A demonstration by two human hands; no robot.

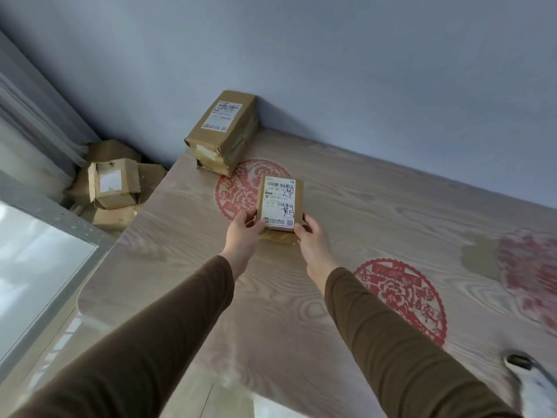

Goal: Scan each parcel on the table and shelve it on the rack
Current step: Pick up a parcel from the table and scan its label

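Note:
A small brown parcel (280,203) with a white shipping label on top sits on the wooden table (376,212), over a red paper-cut decal. My left hand (242,233) grips its near left corner and my right hand (310,238) grips its near right corner. A larger brown parcel (224,131) with a torn, taped end stands at the table's far left corner against the blue wall. At the lower right edge a dark and white device (524,365), perhaps a scanner, lies partly cut off.
Several cardboard boxes (113,184) are piled on the floor beyond the table's left end. A curtain (27,122) hangs at far left. Red round decals (404,300) mark the tabletop. A grey-framed glossy panel (39,260) lies at the left.

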